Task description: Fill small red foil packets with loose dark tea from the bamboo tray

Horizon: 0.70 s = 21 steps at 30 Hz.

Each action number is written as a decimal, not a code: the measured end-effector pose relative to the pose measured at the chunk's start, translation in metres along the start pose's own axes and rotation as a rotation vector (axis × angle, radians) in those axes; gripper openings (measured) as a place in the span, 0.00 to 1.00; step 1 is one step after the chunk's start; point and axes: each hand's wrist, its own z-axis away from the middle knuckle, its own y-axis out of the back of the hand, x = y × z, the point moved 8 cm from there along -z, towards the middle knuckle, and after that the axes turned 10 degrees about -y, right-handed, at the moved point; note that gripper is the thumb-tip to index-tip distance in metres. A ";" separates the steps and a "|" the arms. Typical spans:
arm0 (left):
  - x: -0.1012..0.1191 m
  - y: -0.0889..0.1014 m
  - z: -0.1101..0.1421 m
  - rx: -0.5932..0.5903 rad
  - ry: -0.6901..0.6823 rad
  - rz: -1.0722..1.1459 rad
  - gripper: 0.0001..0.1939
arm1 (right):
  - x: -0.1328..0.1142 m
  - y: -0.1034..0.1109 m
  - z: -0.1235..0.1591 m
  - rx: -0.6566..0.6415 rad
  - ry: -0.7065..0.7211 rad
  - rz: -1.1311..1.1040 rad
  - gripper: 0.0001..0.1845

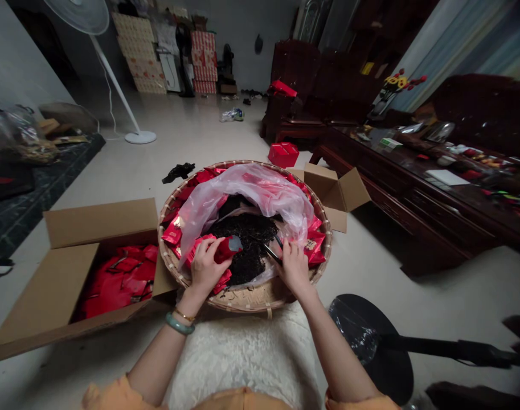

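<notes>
My left hand (206, 265) pinches a small red packet (229, 246) whose open mouth shows a grey inside and faces right. Dark, stringy loose tea leaves (253, 239) lie heaped in a crumpled translucent plastic bag (255, 179). The bag sits in a round woven bamboo basket (246, 302), with shiny red packets (173, 232) around it. Over the right side of the heap, my right hand (293, 262) is closed on a slim dark tool (274, 253) with a shiny edge; its exact kind cannot be made out. Its tip points left toward the leaves.
An open cardboard box (50, 290) full of red packets stands left of the basket. Another open box (328, 188) and a red box (283, 154) are behind right. A black round stand base (392, 364) lies right; a long dark wooden table (413, 193) runs beyond.
</notes>
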 end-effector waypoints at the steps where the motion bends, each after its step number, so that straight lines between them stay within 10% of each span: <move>1: 0.001 -0.001 0.000 0.001 0.001 0.003 0.21 | -0.008 -0.001 0.004 0.003 0.038 -0.039 0.32; 5: 0.003 -0.001 0.000 0.011 0.001 0.010 0.21 | -0.059 -0.033 0.027 -0.211 0.226 -0.184 0.33; 11: 0.000 0.003 0.000 0.011 0.011 0.012 0.21 | -0.093 -0.064 0.034 -0.308 0.079 -0.042 0.54; 21: -0.003 0.001 0.001 0.024 0.032 0.053 0.22 | -0.104 -0.059 0.026 -0.298 0.133 -0.047 0.40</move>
